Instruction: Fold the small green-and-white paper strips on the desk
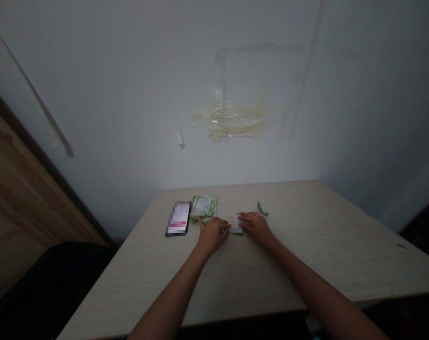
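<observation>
A small white and green packet (pixel 236 224) lies on the table between my two hands. My left hand (pixel 213 233) has its fingers together at the packet's left edge, the thumb sticking out toward a stack of similar packets (pixel 203 206). At the packet's right side, the fingers of my right hand (pixel 257 227) rest on its edge and partly cover it. Both hands grip the packet low against the tabletop. Just beyond my right hand is a small crumpled green and white wrapper (pixel 262 208).
A phone (pixel 179 219) with a blurred screen lies left of the stack. The pale wood-grain table (pixel 327 245) meets a wall (pixel 129 94) at its back, where clear tape (pixel 231 123) is stuck. Dark cloth (pixel 54 278) and a wooden panel (pixel 30 189) are at the left.
</observation>
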A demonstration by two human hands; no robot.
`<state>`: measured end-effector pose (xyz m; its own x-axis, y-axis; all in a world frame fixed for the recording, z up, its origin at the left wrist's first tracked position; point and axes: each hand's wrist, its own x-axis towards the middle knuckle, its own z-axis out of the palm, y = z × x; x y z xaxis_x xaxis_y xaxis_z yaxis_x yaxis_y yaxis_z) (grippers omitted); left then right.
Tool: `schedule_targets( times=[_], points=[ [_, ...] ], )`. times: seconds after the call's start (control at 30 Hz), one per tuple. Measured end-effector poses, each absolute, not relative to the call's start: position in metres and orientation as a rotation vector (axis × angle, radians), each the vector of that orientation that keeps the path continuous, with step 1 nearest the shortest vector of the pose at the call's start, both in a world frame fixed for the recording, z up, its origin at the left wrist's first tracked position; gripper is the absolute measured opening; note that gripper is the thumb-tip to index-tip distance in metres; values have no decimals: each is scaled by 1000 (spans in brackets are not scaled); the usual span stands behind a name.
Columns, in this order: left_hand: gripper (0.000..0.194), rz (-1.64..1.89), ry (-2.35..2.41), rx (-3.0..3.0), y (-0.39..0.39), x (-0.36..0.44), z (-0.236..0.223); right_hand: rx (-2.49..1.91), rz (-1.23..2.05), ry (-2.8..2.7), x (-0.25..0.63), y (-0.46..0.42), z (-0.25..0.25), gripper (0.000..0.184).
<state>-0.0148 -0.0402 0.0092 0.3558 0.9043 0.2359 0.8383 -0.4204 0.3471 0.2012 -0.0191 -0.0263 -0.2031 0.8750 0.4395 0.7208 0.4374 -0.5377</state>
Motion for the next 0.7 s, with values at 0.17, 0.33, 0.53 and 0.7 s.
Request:
schedule_targets(
  times=[0.17, 0.33, 0.53, 0.7],
  points=[
    [23, 549, 1546, 2550, -42, -16, 10, -1321, 298, -1847, 203, -19, -27, 23],
    [22, 547, 1538, 2539, -41, -17, 9, -1291, 337, -1870, 206, -16, -30, 23],
    [23, 496, 1581, 2508, -41, -16, 10, -1378, 337, -1909, 205, -17, -28, 27],
    [22, 502, 1584, 2484, -39, -16, 10, -1440, 293, -1955, 204, -19, -26, 28]
  ],
)
